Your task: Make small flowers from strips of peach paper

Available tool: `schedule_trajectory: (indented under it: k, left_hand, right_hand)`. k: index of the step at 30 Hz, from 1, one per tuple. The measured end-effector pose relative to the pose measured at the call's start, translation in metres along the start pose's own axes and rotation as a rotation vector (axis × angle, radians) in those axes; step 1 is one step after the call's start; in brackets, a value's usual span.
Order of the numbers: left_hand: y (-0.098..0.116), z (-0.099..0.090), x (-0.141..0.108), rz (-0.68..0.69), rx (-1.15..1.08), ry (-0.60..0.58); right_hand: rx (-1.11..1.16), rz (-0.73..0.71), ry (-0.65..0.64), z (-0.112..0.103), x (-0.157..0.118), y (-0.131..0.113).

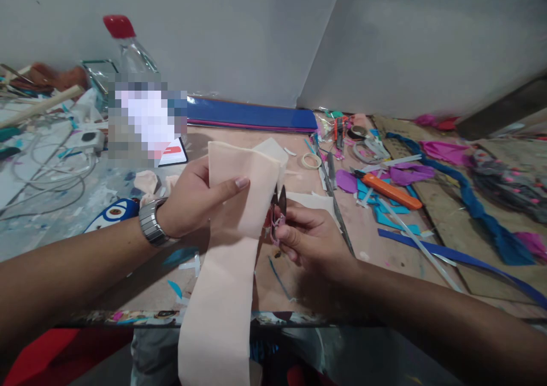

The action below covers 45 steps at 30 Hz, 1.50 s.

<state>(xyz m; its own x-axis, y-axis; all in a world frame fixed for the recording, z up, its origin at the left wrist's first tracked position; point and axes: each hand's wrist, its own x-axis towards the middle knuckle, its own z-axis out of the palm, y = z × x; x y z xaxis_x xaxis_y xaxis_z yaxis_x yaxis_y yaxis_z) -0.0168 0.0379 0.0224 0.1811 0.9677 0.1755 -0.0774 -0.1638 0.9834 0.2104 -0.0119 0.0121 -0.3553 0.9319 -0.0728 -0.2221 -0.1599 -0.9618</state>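
My left hand (pixel 200 195), with a metal watch at the wrist, grips the upper part of a long cream strip (pixel 226 272), its thumb lying across the front. The strip hangs down past the table's front edge. Small scissors (pixel 277 212) are held in my right hand (pixel 310 238), blades pointing up and slightly parted at the strip's right edge. Behind the strip's top, a pale corner of similar material (pixel 272 149) shows. Another pale piece (pixel 314 202) lies on the table behind my right hand.
An orange cutter (pixel 388 190), blue and purple scraps and a tape ring (pixel 311 161) lie to the right. A long blue folded piece (pixel 252 115) sits at the back. Left are a red-capped bottle (pixel 137 58), a blurred-out lit screen, cables (pixel 47 189) and a charger (pixel 89 141).
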Motion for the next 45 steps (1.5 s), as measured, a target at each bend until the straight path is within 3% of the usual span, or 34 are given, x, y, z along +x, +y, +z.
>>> schedule_trajectory:
  k: [16, 25, 45]
  left_hand:
    - [0.0, 0.001, -0.001, 0.068, 0.089, 0.01]
    - [0.006, 0.003, -0.002, 0.073, 0.152, 0.012]
    - [0.006, 0.002, -0.001, 0.055, 0.166, 0.019]
  right_hand:
    - [0.06, 0.006, 0.126, 0.003, 0.006, 0.0]
    - [0.121, -0.043, 0.067, 0.003, 0.011, 0.002]
    - [0.125, -0.041, 0.069, 0.006, 0.008, 0.0]
